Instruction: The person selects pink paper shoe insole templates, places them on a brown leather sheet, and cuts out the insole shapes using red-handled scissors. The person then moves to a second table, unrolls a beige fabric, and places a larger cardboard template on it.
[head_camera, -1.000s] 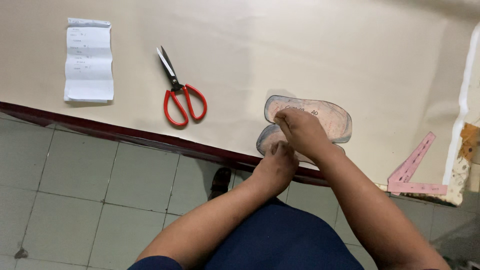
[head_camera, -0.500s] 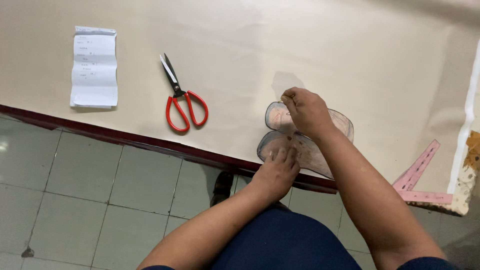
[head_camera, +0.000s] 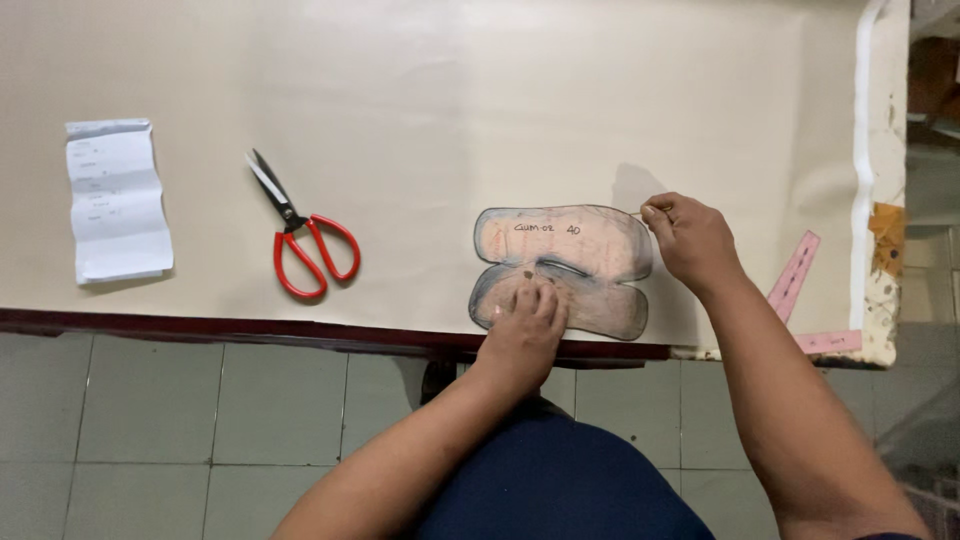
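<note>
A pinkish shoe-sole pattern (head_camera: 580, 250) with dark edges lies flat on the cream sheet (head_camera: 480, 100) near the table's front edge. My left hand (head_camera: 525, 325) presses its fingertips on the lower lobe of the pattern. My right hand (head_camera: 690, 240) is at the pattern's right end, fingers pinched on a thin stick-like marking tool (head_camera: 640, 213) whose tip touches the sheet by the upper lobe's edge.
Red-handled scissors (head_camera: 305, 240) lie left of the pattern. A folded white paper slip (head_camera: 115, 200) lies at the far left. A pink set square (head_camera: 800, 290) sits at the right by the table's worn edge (head_camera: 880, 230). Tiled floor is below.
My right hand has moved from over the pattern's middle to its right end. The view has shifted, bringing the pattern toward the centre. My left hand stays pressing on the lower lobe.
</note>
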